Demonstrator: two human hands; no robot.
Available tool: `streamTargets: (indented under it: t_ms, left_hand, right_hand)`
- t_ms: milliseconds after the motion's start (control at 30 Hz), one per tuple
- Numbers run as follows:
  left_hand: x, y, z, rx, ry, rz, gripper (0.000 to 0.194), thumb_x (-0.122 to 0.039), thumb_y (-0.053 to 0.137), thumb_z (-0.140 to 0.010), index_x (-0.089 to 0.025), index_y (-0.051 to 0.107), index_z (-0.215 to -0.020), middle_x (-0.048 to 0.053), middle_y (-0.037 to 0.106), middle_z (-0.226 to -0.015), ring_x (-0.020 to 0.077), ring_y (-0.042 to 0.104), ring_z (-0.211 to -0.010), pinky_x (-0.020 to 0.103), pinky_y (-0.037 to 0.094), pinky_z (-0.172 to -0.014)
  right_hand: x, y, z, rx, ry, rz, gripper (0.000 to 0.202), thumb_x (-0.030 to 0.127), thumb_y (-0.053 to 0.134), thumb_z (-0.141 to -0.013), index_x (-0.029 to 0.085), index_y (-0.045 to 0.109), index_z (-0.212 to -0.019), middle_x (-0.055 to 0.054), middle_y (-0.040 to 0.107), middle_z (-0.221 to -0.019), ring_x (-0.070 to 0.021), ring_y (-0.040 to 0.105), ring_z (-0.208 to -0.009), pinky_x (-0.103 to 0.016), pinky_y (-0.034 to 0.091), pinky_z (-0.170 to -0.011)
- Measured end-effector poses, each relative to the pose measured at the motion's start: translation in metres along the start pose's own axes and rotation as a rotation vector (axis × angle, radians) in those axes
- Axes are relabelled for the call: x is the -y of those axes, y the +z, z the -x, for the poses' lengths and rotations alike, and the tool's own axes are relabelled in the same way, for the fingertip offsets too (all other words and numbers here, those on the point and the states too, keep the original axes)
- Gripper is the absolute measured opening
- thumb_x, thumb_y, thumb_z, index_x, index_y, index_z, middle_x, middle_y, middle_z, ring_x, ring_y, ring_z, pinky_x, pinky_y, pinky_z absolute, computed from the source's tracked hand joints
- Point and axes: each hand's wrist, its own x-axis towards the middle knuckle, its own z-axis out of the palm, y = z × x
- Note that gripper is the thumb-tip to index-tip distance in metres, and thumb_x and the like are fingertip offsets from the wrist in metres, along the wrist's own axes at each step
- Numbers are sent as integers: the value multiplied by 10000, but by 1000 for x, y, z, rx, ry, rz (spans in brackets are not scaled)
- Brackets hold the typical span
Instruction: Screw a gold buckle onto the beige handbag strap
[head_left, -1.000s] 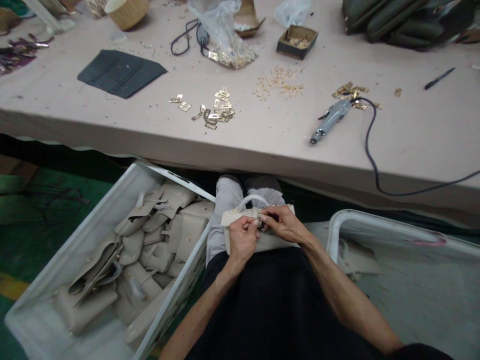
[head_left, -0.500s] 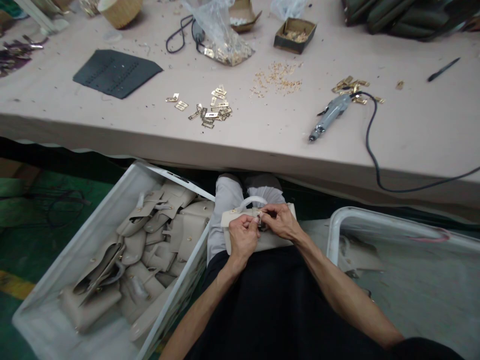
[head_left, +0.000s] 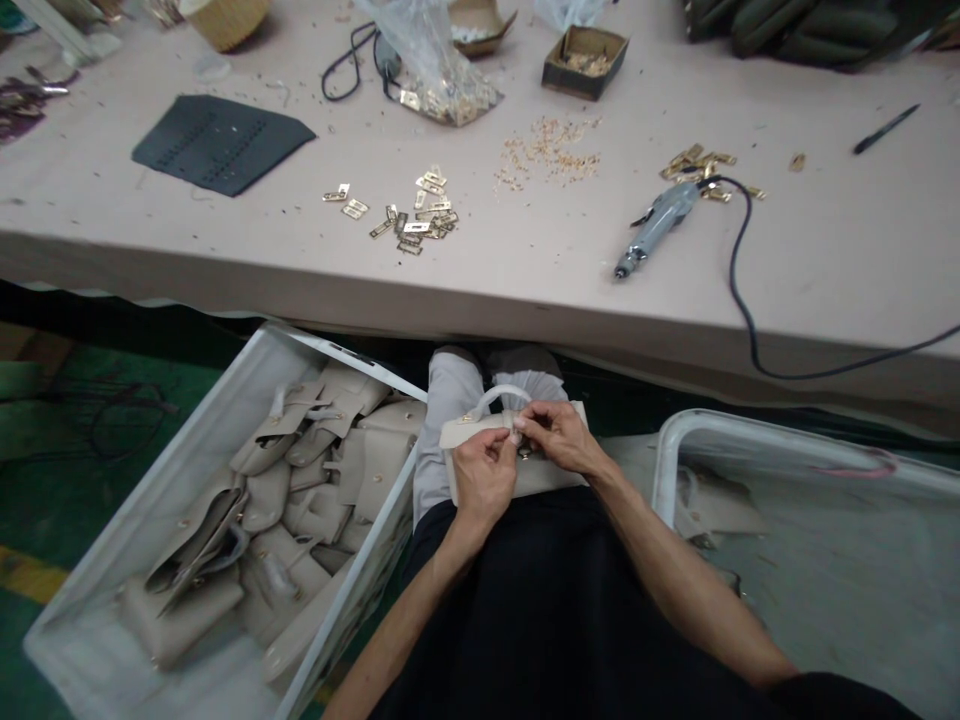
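Note:
A small beige handbag (head_left: 461, 434) with a curved handle rests on my lap, below the table edge. My left hand (head_left: 484, 474) and my right hand (head_left: 559, 438) both pinch at a small metal fitting on the middle of the bag's front flap, fingertips almost touching. The fitting itself is mostly hidden by my fingers.
A white bin (head_left: 120, 545) at my left holds several beige bags. Another white bin (head_left: 750, 445) stands at my right. On the pink table (head_left: 525, 270) lie gold plates (head_left: 420, 215), small gold screws (head_left: 551, 155), a grey electric screwdriver (head_left: 660, 225) with black cord, a dark mat (head_left: 221, 140) and a plastic bag of hardware (head_left: 442, 85).
My fingers shifted slightly on the bag's fitting; both hands stay on the bag. The view tilted a little, so the table items sit slightly higher.

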Motion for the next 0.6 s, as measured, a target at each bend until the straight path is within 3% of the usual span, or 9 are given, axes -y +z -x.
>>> streamTargets:
  t_ms: [100, 233, 333, 433, 500, 600]
  left_hand:
    - [-7, -5, 3, -14, 119, -20, 277, -317, 719, -873, -217, 791, -1121, 90, 716, -987, 166, 637, -697, 287, 533, -655]
    - [-13, -3, 2, 137, 78, 278, 317, -358, 640, -936, -205, 757, -1187, 124, 681, -1263, 172, 715, -740, 292, 617, -650]
    - [-12, 1, 0, 190, 70, 359, 271, -346, 659, -930, -199, 757, -1135, 104, 744, -1171, 200, 753, -808, 274, 621, -655]
    - [-10, 3, -1, 221, 18, 365, 241, -355, 682, -921, -178, 728, -1077, 81, 792, -891, 202, 752, -731, 255, 596, -592]
    - [-10, 3, -1, 246, -16, 390, 245, -378, 679, -925, -167, 700, -1046, 67, 780, -763, 197, 742, -661, 272, 611, -603]
    - [-13, 5, -1, 269, -44, 439, 275, -413, 685, -918, -155, 680, -1013, 85, 794, -758, 204, 755, -654, 305, 642, -661]
  right_hand:
    - [12, -7, -1, 9, -57, 19, 342, 497, 670, -943, 179, 702, -824, -2, 616, -665, -137, 539, -586, -257, 396, -538]
    - [33, -16, -2, -4, -218, 167, 330, 456, 642, -976, 190, 705, -790, -26, 637, -694, -160, 550, -641, -294, 413, -599]
    - [45, -18, -2, -17, -331, 269, 306, 409, 626, -991, 192, 705, -790, -36, 657, -727, -169, 572, -679, -314, 429, -657]
    - [51, -19, 0, -28, -384, 328, 275, 358, 618, -994, 192, 704, -791, -33, 661, -735, -165, 578, -680, -319, 429, -673]
    - [52, -19, 0, -36, -372, 320, 274, 349, 619, -989, 190, 705, -783, -29, 660, -717, -161, 576, -661, -315, 424, -652]
    - [50, -19, -1, -33, -292, 246, 293, 383, 634, -972, 185, 708, -769, -29, 659, -692, -164, 575, -644, -305, 426, -619]
